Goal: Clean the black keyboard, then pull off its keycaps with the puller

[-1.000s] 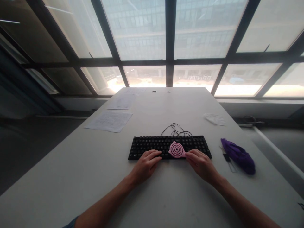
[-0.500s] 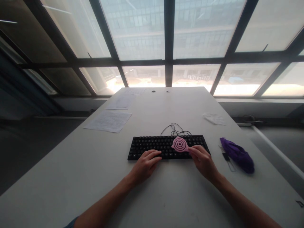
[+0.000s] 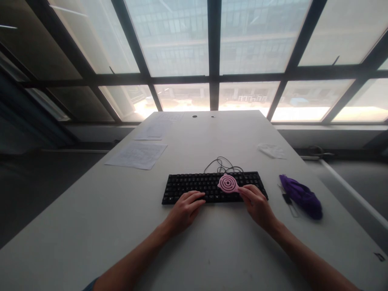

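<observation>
I see my right hand point(image 3: 257, 204) pinching the handle end of the pink brush point(image 3: 228, 183), whose round spiral head sits just up and left of the fingertips, over the right-centre keys of the keyboard point(image 3: 212, 187). The brush's long axis runs from the hand at lower right toward the head at upper left, so the head points away from my wrist and toward the middle of the frame. I cannot tell whether the head touches the keys or hangs just above them. My left hand point(image 3: 184, 209) holds nothing: its fingers are loosely spread, the tips resting on the near edge of the keyboard left of centre, the palm on the tabletop point(image 3: 91, 226). The keyboard's long axis lies across the frame, left to right, so the brush crosses it at a slant. The right hand is plainly the nearer one to the brush; the left stays a short gap off to the left. A purple cloth point(image 3: 301, 197) lies well apart at the right, papers point(image 3: 136, 154) at upper left.
</observation>
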The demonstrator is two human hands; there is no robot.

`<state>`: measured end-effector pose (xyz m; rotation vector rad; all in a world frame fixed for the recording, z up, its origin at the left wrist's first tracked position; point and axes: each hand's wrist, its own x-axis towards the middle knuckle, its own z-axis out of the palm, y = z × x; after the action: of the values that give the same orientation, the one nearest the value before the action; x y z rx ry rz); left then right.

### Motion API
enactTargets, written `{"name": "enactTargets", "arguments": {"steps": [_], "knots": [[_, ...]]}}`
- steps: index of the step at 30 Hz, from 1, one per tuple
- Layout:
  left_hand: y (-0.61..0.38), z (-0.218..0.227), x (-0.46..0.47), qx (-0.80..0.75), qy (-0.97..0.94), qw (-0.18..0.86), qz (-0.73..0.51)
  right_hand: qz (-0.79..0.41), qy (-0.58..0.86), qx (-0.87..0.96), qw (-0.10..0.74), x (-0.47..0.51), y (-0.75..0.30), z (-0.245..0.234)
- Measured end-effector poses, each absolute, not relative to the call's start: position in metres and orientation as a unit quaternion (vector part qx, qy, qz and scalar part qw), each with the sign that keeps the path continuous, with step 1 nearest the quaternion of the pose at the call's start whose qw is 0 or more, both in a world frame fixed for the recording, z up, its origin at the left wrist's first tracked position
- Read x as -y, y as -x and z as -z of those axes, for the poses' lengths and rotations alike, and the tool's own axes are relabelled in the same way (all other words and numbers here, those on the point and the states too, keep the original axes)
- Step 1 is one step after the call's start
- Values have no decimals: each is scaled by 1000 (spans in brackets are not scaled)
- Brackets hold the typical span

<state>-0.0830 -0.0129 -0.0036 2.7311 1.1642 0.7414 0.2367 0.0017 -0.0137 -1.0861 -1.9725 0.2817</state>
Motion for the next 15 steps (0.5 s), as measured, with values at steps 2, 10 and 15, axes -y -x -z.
{"name": "enactTargets", "arguments": {"steps": [2, 10, 15], "knots": [[83, 4, 13, -382, -891, 41, -242, -127, 416, 803, 408, 0, -234, 14], [83, 4, 13, -376, -893, 38, -244, -74, 491, 756, 426, -8, -233, 16], [83, 4, 12, -374, -893, 34, -248, -88, 460, 769, 436, -11, -228, 16]]}}
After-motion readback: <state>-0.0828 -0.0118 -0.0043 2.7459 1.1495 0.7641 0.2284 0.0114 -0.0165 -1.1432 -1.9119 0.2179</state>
